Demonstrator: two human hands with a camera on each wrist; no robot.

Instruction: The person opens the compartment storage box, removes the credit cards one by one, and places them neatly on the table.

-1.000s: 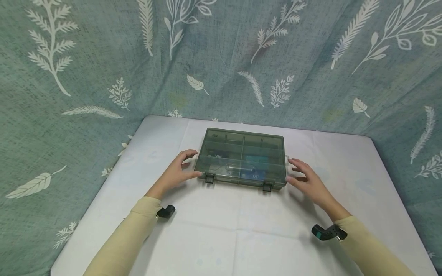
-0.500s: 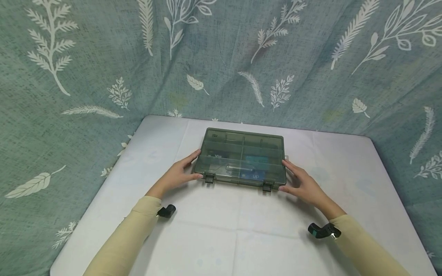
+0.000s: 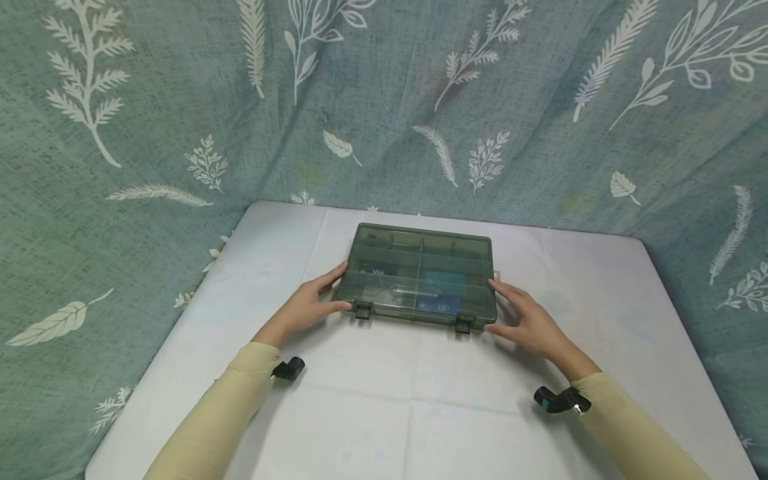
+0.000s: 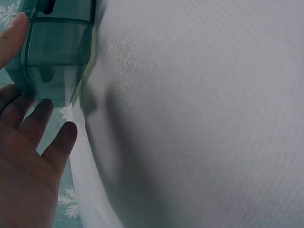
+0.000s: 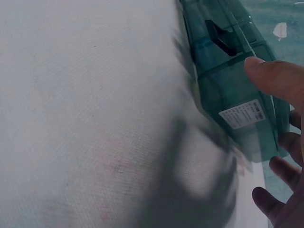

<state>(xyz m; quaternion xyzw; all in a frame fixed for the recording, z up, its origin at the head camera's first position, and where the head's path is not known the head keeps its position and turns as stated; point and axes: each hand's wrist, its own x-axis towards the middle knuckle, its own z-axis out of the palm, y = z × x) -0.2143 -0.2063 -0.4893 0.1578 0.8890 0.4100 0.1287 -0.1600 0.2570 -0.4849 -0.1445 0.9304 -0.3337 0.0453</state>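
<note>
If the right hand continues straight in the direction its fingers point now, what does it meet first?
The right hand points left, and its fingers already lie against the right side of the closed storage box, so it would likely just press that wall.

A second ago we saw both hands hovering apart from the compartment box [image 3: 418, 277], fingers spread. Now our left hand [image 3: 307, 307] has closed in on the box's left end, thumb at its front corner beside the left latch [image 3: 363, 310], fingers along its side. Our right hand [image 3: 523, 321] has likewise come in to touch the box's right end, thumb near the right latch [image 3: 463, 325]. Over the last half second the hands have barely shifted.
</note>
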